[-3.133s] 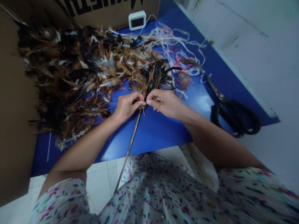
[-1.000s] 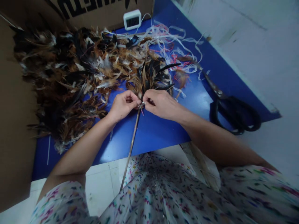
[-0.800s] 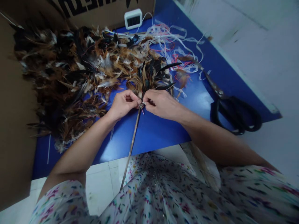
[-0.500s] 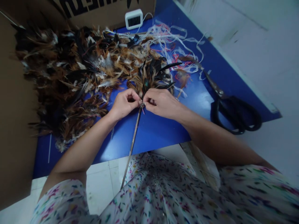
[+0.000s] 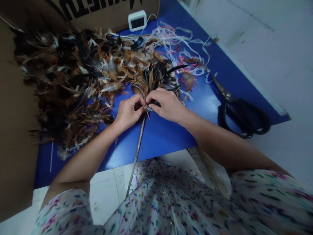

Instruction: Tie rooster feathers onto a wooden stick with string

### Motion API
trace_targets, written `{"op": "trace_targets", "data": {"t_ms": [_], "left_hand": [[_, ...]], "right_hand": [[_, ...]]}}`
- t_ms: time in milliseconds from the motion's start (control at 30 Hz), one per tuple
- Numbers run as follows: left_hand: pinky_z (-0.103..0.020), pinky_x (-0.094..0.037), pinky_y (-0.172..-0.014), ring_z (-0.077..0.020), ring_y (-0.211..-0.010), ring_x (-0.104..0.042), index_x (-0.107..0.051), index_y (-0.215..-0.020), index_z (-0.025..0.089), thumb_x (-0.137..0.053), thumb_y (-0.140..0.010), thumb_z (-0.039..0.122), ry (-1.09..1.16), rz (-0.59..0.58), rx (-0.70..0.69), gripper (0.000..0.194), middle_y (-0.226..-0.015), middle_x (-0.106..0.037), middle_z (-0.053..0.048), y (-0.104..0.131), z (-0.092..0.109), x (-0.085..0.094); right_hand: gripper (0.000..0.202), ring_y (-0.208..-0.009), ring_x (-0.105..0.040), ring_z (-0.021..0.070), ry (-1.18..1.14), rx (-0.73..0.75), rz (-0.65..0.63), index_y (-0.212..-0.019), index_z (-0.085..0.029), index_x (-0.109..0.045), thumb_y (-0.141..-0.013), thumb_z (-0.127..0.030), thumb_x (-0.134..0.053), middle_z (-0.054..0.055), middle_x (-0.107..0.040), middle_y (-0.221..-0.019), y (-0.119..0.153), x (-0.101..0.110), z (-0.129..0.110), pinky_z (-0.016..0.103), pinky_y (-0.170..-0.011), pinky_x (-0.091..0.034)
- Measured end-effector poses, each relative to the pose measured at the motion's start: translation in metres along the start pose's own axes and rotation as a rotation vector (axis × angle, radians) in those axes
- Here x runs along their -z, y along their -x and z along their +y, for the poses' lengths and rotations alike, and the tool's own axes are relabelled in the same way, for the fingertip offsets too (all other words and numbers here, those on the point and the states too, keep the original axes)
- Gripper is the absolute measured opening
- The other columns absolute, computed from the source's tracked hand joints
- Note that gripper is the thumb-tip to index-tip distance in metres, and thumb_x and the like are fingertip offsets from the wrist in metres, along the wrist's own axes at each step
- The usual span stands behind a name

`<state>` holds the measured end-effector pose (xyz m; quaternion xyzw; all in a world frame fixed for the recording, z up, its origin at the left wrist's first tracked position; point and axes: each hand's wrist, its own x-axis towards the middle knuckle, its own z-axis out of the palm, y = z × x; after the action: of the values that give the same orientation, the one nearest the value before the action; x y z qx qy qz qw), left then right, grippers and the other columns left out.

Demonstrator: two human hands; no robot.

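A thin brown stick runs from my lap up to my fingers, its top end against a bunch of black and brown feathers. My left hand pinches at the point where stick and feathers meet. From the right, my right hand has thumb and forefinger closed at the same spot, touching my left fingertips. A small pale and pink end sticks out below the fingers. The join itself is mostly hidden, so what each fingertip grips is too small to tell.
Many loose feathers cover the left of the blue table. White and pink strings lie behind. Black-handled scissors rest at the right. A white device stands before a cardboard box.
My right forefinger and thumb have shifted slightly left and spread a little at the join. The whole view has moved slightly; the stick and feathers remain between my hands.
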<state>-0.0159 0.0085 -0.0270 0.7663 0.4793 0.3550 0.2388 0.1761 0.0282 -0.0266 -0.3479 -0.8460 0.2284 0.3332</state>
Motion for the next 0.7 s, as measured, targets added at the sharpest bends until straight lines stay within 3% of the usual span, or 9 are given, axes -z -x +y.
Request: {"op": "trace_targets", "data": {"t_ms": [400, 700], "left_hand": [[-0.024, -0.049, -0.068, -0.0110, -0.070, -0.062, -0.059, -0.080, 0.019, -0.062, -0.079, 0.011, -0.174, 0.078, -0.162, 0.008, -0.077, -0.068, 0.001, 0.0013, 0.0018, -0.0040], [-0.022, -0.049, -0.067, -0.0100, -0.069, -0.062, -0.058, -0.079, 0.019, -0.064, -0.080, 0.017, -0.177, 0.129, -0.122, 0.006, -0.075, -0.066, 0.002, 0.0005, -0.0035, -0.0086]], "right_hand": [[0.015, -0.083, -0.058, 0.0184, -0.022, -0.103, 0.031, -0.085, -0.019, -0.063, -0.075, -0.009, -0.057, 0.004, -0.065, -0.085, -0.0024, -0.0001, -0.0027, 0.032, -0.080, -0.043], [0.009, -0.076, -0.059, 0.0152, -0.082, -0.161, 0.047, -0.082, -0.018, -0.063, -0.075, -0.014, -0.058, 0.002, -0.066, -0.080, -0.0042, 0.0005, -0.0036, 0.029, -0.075, -0.045]]}}
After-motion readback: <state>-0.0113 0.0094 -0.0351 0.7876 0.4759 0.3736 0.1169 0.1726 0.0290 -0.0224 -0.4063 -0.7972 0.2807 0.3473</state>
